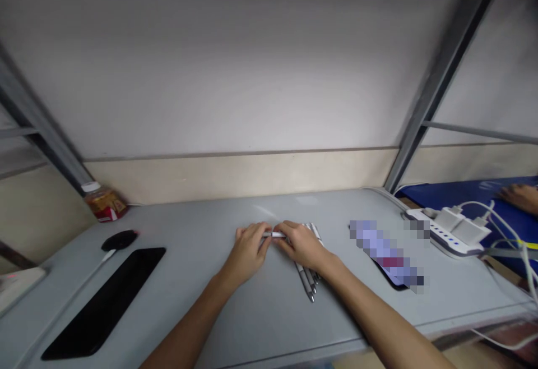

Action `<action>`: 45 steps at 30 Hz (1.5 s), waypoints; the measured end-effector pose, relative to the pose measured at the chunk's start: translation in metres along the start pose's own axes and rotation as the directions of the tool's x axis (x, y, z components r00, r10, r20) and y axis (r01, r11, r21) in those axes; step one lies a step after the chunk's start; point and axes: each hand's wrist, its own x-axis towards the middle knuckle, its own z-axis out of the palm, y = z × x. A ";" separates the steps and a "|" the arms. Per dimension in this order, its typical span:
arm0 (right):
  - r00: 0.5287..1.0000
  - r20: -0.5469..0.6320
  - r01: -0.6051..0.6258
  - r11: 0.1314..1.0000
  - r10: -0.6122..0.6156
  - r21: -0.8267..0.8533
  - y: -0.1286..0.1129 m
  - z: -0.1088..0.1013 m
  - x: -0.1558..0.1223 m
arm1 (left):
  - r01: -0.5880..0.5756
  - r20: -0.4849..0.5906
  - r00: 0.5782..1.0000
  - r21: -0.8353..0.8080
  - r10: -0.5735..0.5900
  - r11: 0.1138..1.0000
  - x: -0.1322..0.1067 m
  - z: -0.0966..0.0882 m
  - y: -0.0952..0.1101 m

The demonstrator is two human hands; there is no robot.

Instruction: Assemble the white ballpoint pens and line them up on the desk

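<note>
Near the middle of the grey table [189, 301], my left hand [251, 245] and my right hand [303, 245] meet fingertip to fingertip over a slim white and grey pen [277, 234]. Each hand pinches one end of it, and the pen lies roughly level between them. Whether its two halves are joined or apart I cannot tell. Under and beside my right hand rests a bundle of several grey and white pens [309, 285], their metal tips pointing toward me. My right hand and wrist hide part of that bundle.
To the right lie a phone [399, 286] with a blurred screen and a white power strip [445, 234] with plugs and cables. On the left are a long black pad [105, 304], a black mouse [119, 240] and a bottle [104, 203]. Another person's hand [521, 196] is at far right.
</note>
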 end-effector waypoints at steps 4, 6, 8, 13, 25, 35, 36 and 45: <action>1.000 0.007 -0.002 1.000 0.002 0.016 0.001 0.000 0.000 | -0.009 0.082 0.997 0.057 0.005 0.998 0.000 -0.001 0.001; 0.999 0.047 -0.018 1.000 0.019 -0.009 0.000 0.000 0.000 | -0.015 0.101 0.995 0.074 0.008 0.997 0.001 -0.003 0.002; 0.994 0.100 -0.036 0.998 0.042 -0.060 -0.001 0.000 0.001 | -0.032 0.085 0.996 0.073 0.026 0.997 0.002 -0.006 0.002; 0.991 0.112 -0.058 0.981 0.080 -0.186 -0.005 0.002 0.002 | -0.084 0.060 0.995 0.065 0.080 0.994 0.000 -0.007 0.001; 0.997 -0.008 -0.082 0.969 0.082 -0.233 -0.001 -0.005 0.002 | -0.055 0.016 0.998 0.125 0.053 0.991 0.002 0.001 -0.014; 0.996 -0.011 -0.078 0.971 0.083 0.224 0.003 -0.011 0.000 | -0.146 -0.003 0.989 0.103 0.147 0.984 0.005 -0.009 -0.017; 0.997 -0.044 -0.052 0.977 0.063 0.205 0.003 -0.012 -0.001 | -0.124 -0.013 0.992 0.075 0.125 0.989 0.005 -0.009 -0.018; 0.997 0.047 -0.067 0.993 0.062 0.095 0.004 -0.012 -0.002 | -0.096 -0.011 0.995 -0.035 0.096 0.995 0.005 -0.011 -0.024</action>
